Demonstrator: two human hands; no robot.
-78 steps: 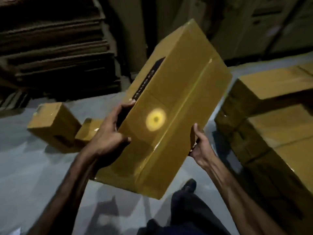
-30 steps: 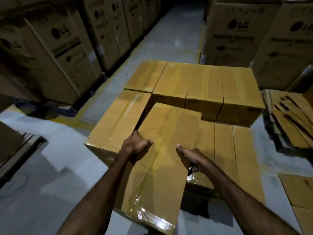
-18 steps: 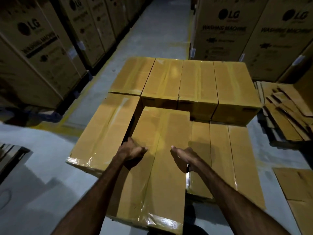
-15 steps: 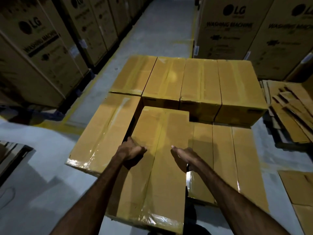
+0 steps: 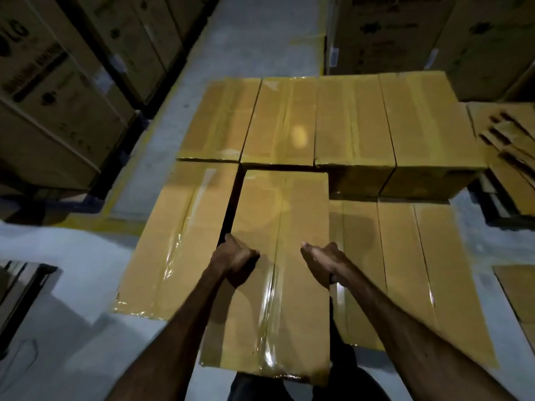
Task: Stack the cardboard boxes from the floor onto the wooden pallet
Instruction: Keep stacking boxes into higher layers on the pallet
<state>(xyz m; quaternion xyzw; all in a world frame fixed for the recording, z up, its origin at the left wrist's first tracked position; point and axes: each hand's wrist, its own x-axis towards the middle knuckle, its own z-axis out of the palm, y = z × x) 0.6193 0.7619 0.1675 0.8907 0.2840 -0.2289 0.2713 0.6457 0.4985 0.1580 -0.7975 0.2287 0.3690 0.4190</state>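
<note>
A long taped cardboard box (image 5: 285,215) lies lengthwise on the stack in front of me, its near end sticking out over the edge. My left hand (image 5: 236,260) grips its left side, fingers down in the dark gap beside the neighbouring box (image 5: 179,233). My right hand (image 5: 325,261) holds its right edge, fingers curled over the side. A row of several boxes (image 5: 350,123) fills the back of the stack, and lower boxes (image 5: 405,256) lie to the right. The wooden pallet is hidden under the boxes.
Large printed appliance cartons (image 5: 49,91) line the left side, and more cartons (image 5: 405,33) stand behind the stack. A grey floor aisle (image 5: 260,33) runs between them. Flattened cardboard sheets (image 5: 509,151) lie at the right. A pallet corner (image 5: 20,282) shows at the left.
I turned from the floor boxes to the stack carrying the box. Over the last second it has slid forward against the back row and straightened beside the left box.
</note>
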